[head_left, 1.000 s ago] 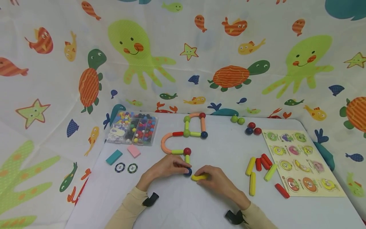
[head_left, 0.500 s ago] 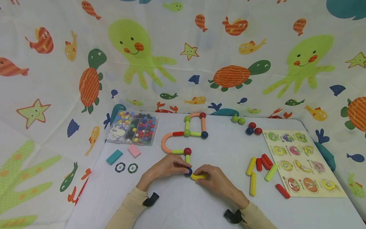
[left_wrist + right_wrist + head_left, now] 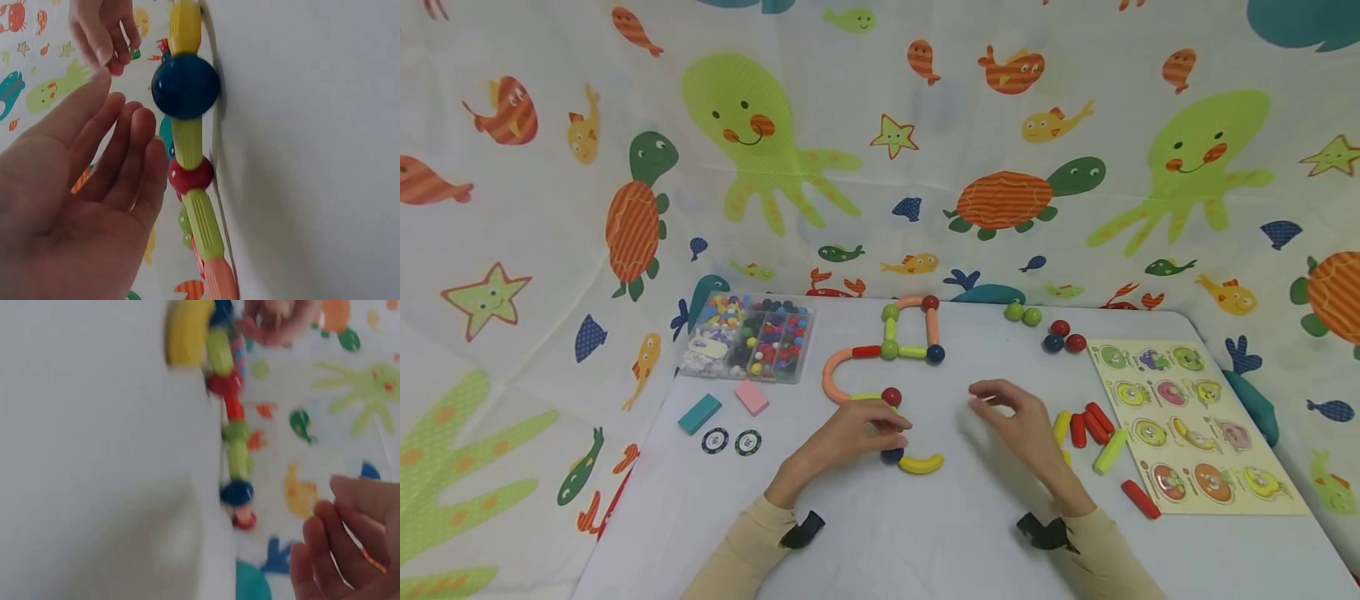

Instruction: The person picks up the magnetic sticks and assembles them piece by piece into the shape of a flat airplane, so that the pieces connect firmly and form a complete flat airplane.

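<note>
A chain of toy building rods and balls lies on the table. Its near end is a curved yellow rod (image 3: 922,464) that touches a dark blue ball (image 3: 892,456). My left hand (image 3: 853,435) hovers beside that ball, fingers relaxed and holding nothing; it partly hides the short green rod behind. In the left wrist view the blue ball (image 3: 186,86) joins the yellow rod (image 3: 185,26) and the green rod (image 3: 187,144), with a red ball (image 3: 191,175) beyond. My right hand (image 3: 1021,425) is raised to the right of the chain, fingers loosely bent with nothing in them.
Loose yellow, red and green rods (image 3: 1096,423) lie at right beside a wooden picture board (image 3: 1123,417). Several loose balls (image 3: 1060,328) sit at the back. On the left are a bead box (image 3: 805,354), teal (image 3: 700,413) and pink blocks (image 3: 752,397), and two chips (image 3: 748,442).
My right hand has let go of the curved yellow rod and moved up and right. My left hand has released the blue ball and lifted slightly. The yellow rod stays against the ball.
</note>
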A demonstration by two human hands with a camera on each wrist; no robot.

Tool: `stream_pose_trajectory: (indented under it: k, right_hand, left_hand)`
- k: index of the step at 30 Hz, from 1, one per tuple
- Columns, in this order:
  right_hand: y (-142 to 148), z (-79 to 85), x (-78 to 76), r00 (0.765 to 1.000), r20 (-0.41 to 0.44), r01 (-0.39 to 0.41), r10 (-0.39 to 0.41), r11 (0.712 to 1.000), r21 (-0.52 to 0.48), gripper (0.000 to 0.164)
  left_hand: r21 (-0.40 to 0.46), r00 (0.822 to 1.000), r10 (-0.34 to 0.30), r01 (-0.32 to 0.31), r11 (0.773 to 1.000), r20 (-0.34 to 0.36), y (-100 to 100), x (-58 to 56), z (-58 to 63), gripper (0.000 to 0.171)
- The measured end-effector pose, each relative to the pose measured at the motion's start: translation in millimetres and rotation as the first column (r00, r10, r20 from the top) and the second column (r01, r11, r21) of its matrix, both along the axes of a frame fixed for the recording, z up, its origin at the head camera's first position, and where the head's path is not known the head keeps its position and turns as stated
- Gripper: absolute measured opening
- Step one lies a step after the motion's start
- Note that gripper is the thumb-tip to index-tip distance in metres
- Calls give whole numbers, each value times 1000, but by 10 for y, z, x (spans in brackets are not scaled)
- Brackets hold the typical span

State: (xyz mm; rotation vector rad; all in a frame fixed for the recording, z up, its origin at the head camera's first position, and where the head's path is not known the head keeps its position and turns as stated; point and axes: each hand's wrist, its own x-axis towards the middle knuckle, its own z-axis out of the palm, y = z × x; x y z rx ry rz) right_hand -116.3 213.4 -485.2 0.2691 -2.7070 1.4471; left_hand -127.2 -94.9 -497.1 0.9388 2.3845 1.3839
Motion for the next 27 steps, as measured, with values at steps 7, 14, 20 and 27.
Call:
stream_pose_trajectory:
  k: [7, 14, 20, 27]
  right_hand:
    - [679, 187, -496, 918, 50, 396, -393, 912, -109, 44]
    - [1228, 127, -919, 779, 188, 614, -598, 789, -38, 51]
    - [1323, 28, -1055, 765, 227, 598, -603, 795, 100, 49]
    - [1291, -7, -1127, 783, 215, 553, -583, 812, 187, 47]
  left_hand:
    - [17, 998, -65, 65, 998, -25, 209, 44, 3, 29]
    - [-19, 992, -119, 120, 993, 46, 330, 96, -6, 28]
    - [-80, 992, -122, 123, 989, 23, 365, 133, -36, 27]
    - [-109, 994, -113, 113, 988, 9, 365, 139, -16, 27]
